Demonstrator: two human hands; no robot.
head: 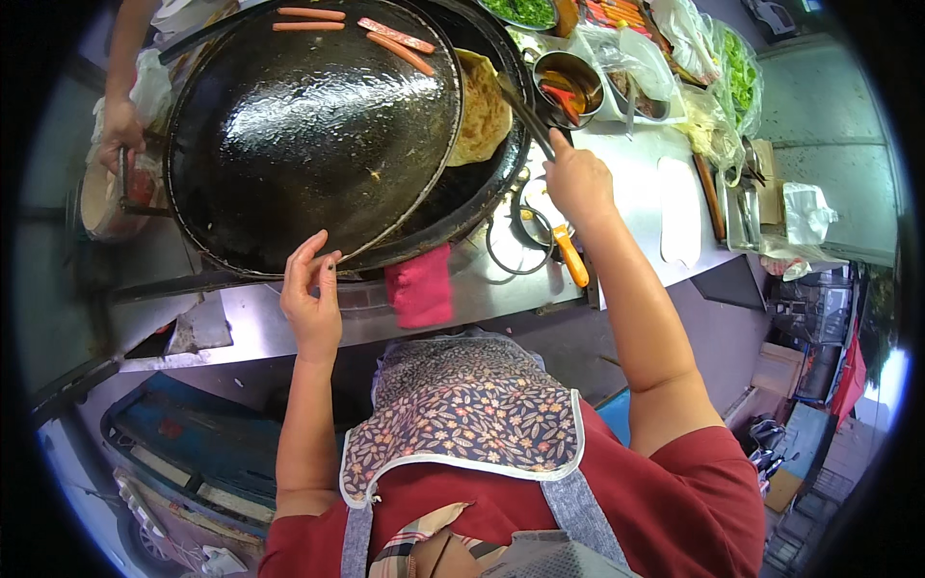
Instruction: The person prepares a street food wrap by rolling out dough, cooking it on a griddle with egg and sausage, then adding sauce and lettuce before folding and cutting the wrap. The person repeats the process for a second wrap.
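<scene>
My right hand (578, 180) is closed around the handle of a dark metal turning tool (531, 119). The tool's far end meets the edge of a browned flatbread (483, 112), partly hidden under a round black griddle plate (311, 173). That plate sits shifted left over a wider black pan (452, 206). My left hand (312, 296) is at the plate's near rim, fingers apart, fingertips at or just over the edge. At the plate's far side lie several sausages (311, 26), two of them scored or pale (396, 35).
Another person's hand (119, 134) grips a metal handle (124, 180) at the plate's left. Right of the pan are a sauce pot (569, 83) with a red brush, an orange-handled tool (571, 256), a white board (679, 209) and bagged greens (738, 72). A pink cloth (420, 287) hangs in front.
</scene>
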